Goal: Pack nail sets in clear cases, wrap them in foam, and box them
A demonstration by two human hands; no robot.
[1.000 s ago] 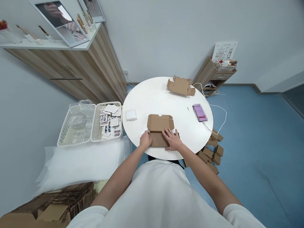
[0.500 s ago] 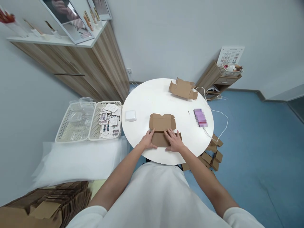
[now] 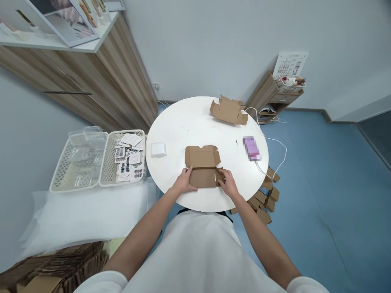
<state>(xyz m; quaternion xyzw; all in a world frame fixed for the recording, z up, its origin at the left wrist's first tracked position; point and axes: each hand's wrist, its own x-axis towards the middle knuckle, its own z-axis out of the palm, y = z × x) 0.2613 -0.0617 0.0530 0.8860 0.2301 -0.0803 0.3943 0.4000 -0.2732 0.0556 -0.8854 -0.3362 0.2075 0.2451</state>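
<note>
A brown cardboard box blank [image 3: 202, 166] lies partly folded near the front of the round white table [image 3: 183, 126], its lid flap open toward the far side. My left hand [image 3: 183, 182] grips the blank's left end, fingers curled round the edge. My right hand [image 3: 227, 182] pinches the right side flap and holds it up. A second half-folded cardboard box [image 3: 228, 110] sits at the table's far edge, out of reach of both hands.
A small white pad [image 3: 158, 149] lies left of the blank and a phone [image 3: 251, 148] on a white cable lies to the right. Two white baskets [image 3: 100, 159] stand at left. Folded boxes [image 3: 265, 198] litter the blue floor at right. Flat cardboard [image 3: 51, 266] is stacked at lower left.
My right hand slid from the middle of the blank to its right end and raised the side flap. My left hand shifted slightly along the left end. The camera view swung a little.
</note>
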